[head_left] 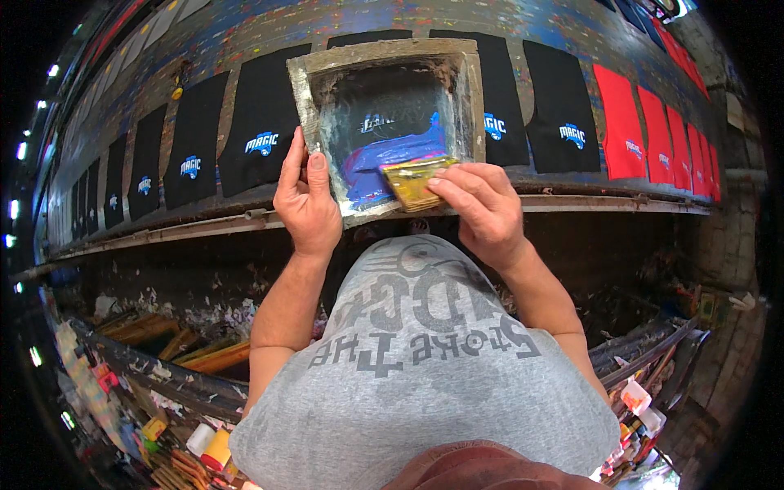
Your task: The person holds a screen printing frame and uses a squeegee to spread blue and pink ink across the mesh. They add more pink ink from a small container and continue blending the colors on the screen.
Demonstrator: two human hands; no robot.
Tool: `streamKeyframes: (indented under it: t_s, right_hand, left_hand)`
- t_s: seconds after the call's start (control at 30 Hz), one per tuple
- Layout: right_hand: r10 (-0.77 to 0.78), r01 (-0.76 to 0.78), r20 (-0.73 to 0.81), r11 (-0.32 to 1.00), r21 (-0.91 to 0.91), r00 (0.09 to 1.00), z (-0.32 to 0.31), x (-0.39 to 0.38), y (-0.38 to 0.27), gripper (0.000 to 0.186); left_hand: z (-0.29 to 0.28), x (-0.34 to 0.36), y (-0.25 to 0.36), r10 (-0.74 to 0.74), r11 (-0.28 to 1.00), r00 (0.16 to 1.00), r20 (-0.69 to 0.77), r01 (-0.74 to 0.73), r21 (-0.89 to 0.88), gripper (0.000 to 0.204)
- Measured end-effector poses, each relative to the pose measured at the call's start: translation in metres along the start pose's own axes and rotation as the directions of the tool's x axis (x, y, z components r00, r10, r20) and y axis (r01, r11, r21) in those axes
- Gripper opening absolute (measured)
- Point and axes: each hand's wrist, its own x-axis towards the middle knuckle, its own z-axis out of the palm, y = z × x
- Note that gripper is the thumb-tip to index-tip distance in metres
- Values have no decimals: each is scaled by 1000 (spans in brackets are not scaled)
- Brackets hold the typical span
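A screen-printing frame (304, 98) with worn, ink-crusted edges lies on the long table in front of me, over a black fabric piece. Blue ink (384, 155) is smeared across the lower part of its mesh, and a small design shows faintly above it. My left hand (309, 192) grips the frame's left side, thumb on one face and fingers along the outer edge. In my right hand (486, 204) is a yellowish squeegee (416, 184), pinched between thumb and fingers. It tilts over the ink at the frame's near right corner.
Black fabric pieces (196, 139) with blue and white prints lie in a row both sides of the frame. Red printed pieces (618, 122) continue at the right. A rail (237, 222) runs along the table's near edge. Behind me are cluttered containers (216, 451).
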Motion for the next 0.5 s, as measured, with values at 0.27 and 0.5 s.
streamKeyframes:
  t_s: [0.27, 0.5]
  right_hand:
    - [-31, 28, -81, 999, -31, 996, 2, 5, -7, 36]
    - [-90, 92, 45, 995, -43, 995, 0, -3, -12, 36]
  left_hand:
    - [-6, -1, 2, 10, 1000, 1000, -4, -10, 26, 51]
    - [-10, 1, 2, -26, 1000, 1000, -7, 26, 18, 51]
